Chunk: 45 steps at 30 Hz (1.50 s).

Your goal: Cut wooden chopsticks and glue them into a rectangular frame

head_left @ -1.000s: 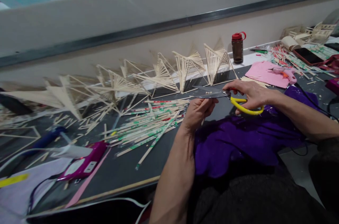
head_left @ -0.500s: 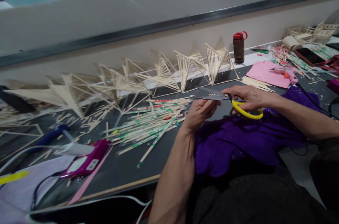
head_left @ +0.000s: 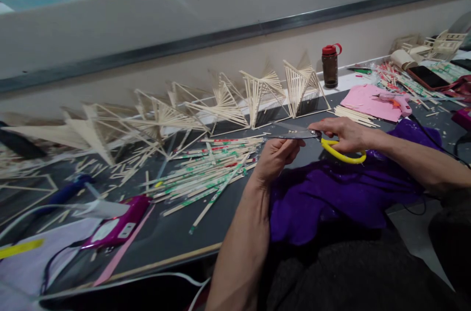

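Yellow-handled scissors (head_left: 344, 153) are gripped in my right hand (head_left: 344, 134), blades opened and pointing left. My left hand (head_left: 279, 156) is closed just beneath the blades, its fingers pressed together on something I cannot make out. Small pale stick ends show between the blades above its fingertips. Purple cloth (head_left: 327, 198) lies below both hands. Left of my left hand is a pile of wooden sticks in green and red printed wrappers (head_left: 209, 168). Loose bare sticks (head_left: 355, 116) lie beyond my right hand.
Several stick structures (head_left: 263, 92) stand along the wall. A red-lidded bottle (head_left: 330, 65) stands at the back. On the right, a pink glue gun (head_left: 393, 100) rests on pink cloth (head_left: 360, 100). A magenta device (head_left: 117, 225) and blue-handled tool (head_left: 69, 191) lie at left.
The view has shifted slightly. Both hands stay in nearly the same place, and the scissors remain around the small stick ends with little visible movement.
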Each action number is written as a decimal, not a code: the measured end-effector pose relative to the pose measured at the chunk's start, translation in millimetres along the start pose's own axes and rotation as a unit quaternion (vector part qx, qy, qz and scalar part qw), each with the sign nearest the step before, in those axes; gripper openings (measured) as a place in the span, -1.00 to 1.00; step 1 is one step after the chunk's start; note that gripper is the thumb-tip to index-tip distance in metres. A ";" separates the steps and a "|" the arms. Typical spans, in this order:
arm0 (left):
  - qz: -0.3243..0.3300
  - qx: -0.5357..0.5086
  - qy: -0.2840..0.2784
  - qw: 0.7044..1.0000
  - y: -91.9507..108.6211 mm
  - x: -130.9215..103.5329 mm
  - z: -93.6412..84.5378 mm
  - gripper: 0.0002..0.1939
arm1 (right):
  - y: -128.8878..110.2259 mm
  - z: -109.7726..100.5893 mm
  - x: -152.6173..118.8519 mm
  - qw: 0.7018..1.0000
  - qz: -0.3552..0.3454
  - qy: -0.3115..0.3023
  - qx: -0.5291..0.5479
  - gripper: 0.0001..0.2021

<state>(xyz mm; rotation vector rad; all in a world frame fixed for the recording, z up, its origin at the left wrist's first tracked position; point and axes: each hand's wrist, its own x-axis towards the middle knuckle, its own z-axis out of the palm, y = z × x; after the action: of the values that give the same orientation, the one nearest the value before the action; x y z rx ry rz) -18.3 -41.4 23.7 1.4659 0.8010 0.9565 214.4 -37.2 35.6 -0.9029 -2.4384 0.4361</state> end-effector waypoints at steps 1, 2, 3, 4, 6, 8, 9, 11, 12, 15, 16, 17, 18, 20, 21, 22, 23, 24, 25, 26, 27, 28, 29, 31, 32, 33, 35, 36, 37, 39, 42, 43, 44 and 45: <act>0.000 0.000 0.000 1.000 0.2 0.1 -0.2 -0.50 | 0.2 0.4 0.2 1.000 0.000 0.001 -0.002 -0.41; -0.001 -0.001 0.000 1.000 0.4 0.2 -0.4 -0.50 | 0.5 0.9 0.5 1.000 -0.002 0.002 -0.005 -0.41; -0.001 -0.001 0.001 1.000 0.4 0.3 -0.6 -0.50 | 0.9 1.3 0.7 1.000 -0.003 0.004 -0.008 -0.41; -0.002 -0.001 0.001 1.000 0.4 0.3 -0.7 -0.49 | 1.4 1.7 0.9 1.000 -0.004 0.005 -0.010 -0.41; -0.005 0.001 0.001 1.000 0.0 0.3 -1.1 -0.49 | 2.4 2.2 1.2 1.000 -0.006 0.005 -0.013 -0.40; -0.006 0.004 0.003 1.000 -0.6 0.4 -1.3 -0.49 | 3.2 2.3 1.4 1.000 -0.004 0.004 -0.015 -0.40; -0.006 0.004 0.003 1.000 -0.9 0.5 -1.4 -0.49 | 3.4 2.2 1.4 1.000 -0.002 0.002 -0.017 -0.39; -0.007 0.004 0.002 1.000 -1.5 0.9 -1.8 -0.49 | 3.0 1.8 1.4 1.000 0.002 -0.001 -0.024 -0.40; -0.009 0.003 0.002 1.000 -1.9 1.2 -2.0 -0.49 | 2.2 1.5 1.4 1.000 0.003 -0.004 -0.028 -0.40; -0.018 0.009 0.002 1.000 -3.4 2.2 -2.8 -0.49 | -2.3 0.3 1.7 0.999 0.021 -0.006 -0.042 -0.43; -0.020 0.013 0.002 1.000 -4.1 2.3 -3.0 -0.49 | -4.3 -0.4 1.9 0.998 0.032 -0.006 -0.047 -0.43; -0.020 0.015 0.001 1.000 -4.7 2.3 -3.1 -0.50 | -6.2 -1.1 2.2 0.998 0.041 -0.006 -0.050 -0.42; -0.018 0.017 0.001 1.000 -5.4 2.2 -3.0 -0.51 | -7.8 -1.9 2.4 0.997 0.048 -0.006 -0.052 -0.40; -0.012 0.017 -0.004 1.000 -6.6 1.7 -2.5 -0.52 | -9.5 -3.6 2.8 0.997 0.052 -0.008 -0.053 -0.37; -0.008 0.017 -0.006 1.000 -7.0 1.4 -2.0 -0.52 | -9.5 -4.4 2.9 0.997 0.050 -0.010 -0.053 -0.35; -0.005 0.016 -0.009 1.000 -7.4 1.2 -1.6 -0.52 | -9.1 -5.0 2.8 0.998 0.046 -0.013 -0.051 -0.33; -0.003 0.015 -0.011 1.000 -7.6 1.0 -1.1 -0.53 | -8.3 -5.3 2.7 0.998 0.042 -0.017 -0.048 -0.33; -0.001 0.013 -0.014 1.000 -7.7 1.0 -0.7 -0.53 | -7.2 -5.3 2.6 0.998 0.037 -0.022 -0.044 -0.33; 0.000 0.012 -0.016 1.000 -7.7 1.1 -0.5 -0.53 | -6.1 -4.9 2.3 0.998 0.033 -0.028 -0.039 -0.33; 0.002 0.010 -0.019 1.000 -7.7 1.3 -0.4 -0.52 | -5.0 -4.4 2.2 0.998 0.030 -0.034 -0.034 -0.33; 0.004 0.008 -0.022 1.000 -7.6 1.5 -0.4 -0.52 | -4.1 -3.5 2.0 0.998 0.028 -0.039 -0.030 -0.33; 0.008 0.006 -0.025 1.000 -7.6 1.7 -0.5 -0.51 | -3.4 -2.6 1.9 0.998 0.026 -0.042 -0.027 -0.33; 0.011 0.006 -0.028 1.000 -7.6 1.8 -0.6 -0.51 | -2.9 -1.7 2.0 0.998 0.025 -0.044 -0.025 -0.32; 0.016 0.012 -0.031 0.999 -7.9 1.9 -0.9 -0.51 | -2.9 0.1 2.1 0.998 0.021 -0.047 -0.024 -0.31; 0.017 0.017 -0.032 0.999 -8.1 1.8 -1.0 -0.52 | -3.2 0.8 2.2 0.998 0.018 -0.048 -0.024 -0.30; 0.018 0.021 -0.032 0.999 -8.3 1.8 -1.0 -0.53 | -3.7 1.5 2.3 0.998 0.017 -0.047 -0.026 -0.30; 0.020 0.022 -0.033 0.999 -8.5 1.6 -0.8 -0.54 | -4.7 2.7 2.5 0.999 0.019 -0.040 -0.032 -0.29; 0.020 0.019 -0.035 0.999 -8.5 1.5 -0.6 -0.54 | -5.3 3.2 2.5 0.999 0.022 -0.033 -0.035 -0.29; 0.019 0.016 -0.036 0.999 -8.4 1.5 -0.4 -0.54 | -5.8 3.6 2.5 0.999 0.023 -0.027 -0.038 -0.29; 0.020 0.013 -0.038 0.999 -8.1 1.3 0.1 -0.54 | -6.7 4.0 2.4 0.999 0.022 -0.019 -0.038 -0.30; 0.031 0.012 -0.044 0.998 -7.5 0.8 0.7 -0.55 | -8.8 3.3 2.0 0.999 0.016 -0.012 -0.036 -0.30; 0.035 0.011 -0.045 0.998 -7.4 0.6 1.0 -0.56 | -9.7 2.7 1.8 0.999 0.016 -0.010 -0.035 -0.30; 0.037 0.011 -0.046 0.998 -7.3 0.3 1.3 -0.56 | -10.5 2.0 1.6 0.999 0.016 -0.009 -0.032 -0.31; 0.037 0.012 -0.044 0.998 -7.3 0.0 1.7 -0.56 | -11.2 1.4 1.5 0.999 0.017 -0.011 -0.024 -0.33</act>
<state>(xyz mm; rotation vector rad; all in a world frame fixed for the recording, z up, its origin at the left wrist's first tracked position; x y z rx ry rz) -16.4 -41.3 16.5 1.5564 0.7006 0.9329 206.9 -44.6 40.0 -0.9670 -2.4657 0.4021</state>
